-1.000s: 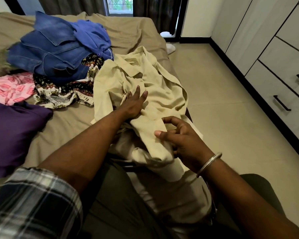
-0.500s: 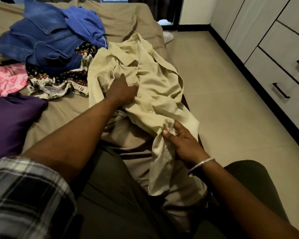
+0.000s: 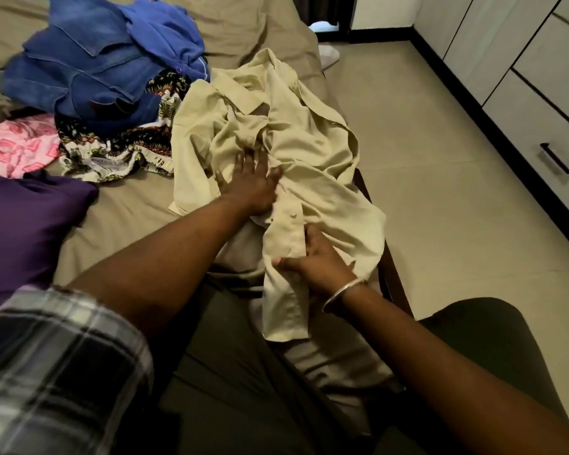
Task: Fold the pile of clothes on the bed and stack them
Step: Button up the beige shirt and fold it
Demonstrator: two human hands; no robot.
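Observation:
A cream button-up shirt [image 3: 312, 152] lies crumpled along the right edge of the bed [image 3: 119, 221], its lower part hanging down over my lap. My left hand [image 3: 252, 185] rests flat on the shirt's middle with fingers spread, pressing the cloth. My right hand [image 3: 316, 257], with a metal bangle at the wrist, pinches the shirt's button placket near the hem. Behind the shirt sits the pile: a blue denim garment [image 3: 76, 73], a bright blue top [image 3: 168, 31], a dark patterned cloth [image 3: 125, 146] and a pink patterned cloth [image 3: 14, 146].
A purple garment [image 3: 23, 224] lies at the bed's near left. To the right, the tiled floor [image 3: 440, 192] runs along white drawers with black handles [image 3: 555, 159]. A white object [image 3: 329, 54] lies on the floor past the bed's corner.
My left hand went from gripping cloth to lying flat with fingers spread, lower on the shirt. My right hand shifted its hold along the shirt's front edge to the button placket.

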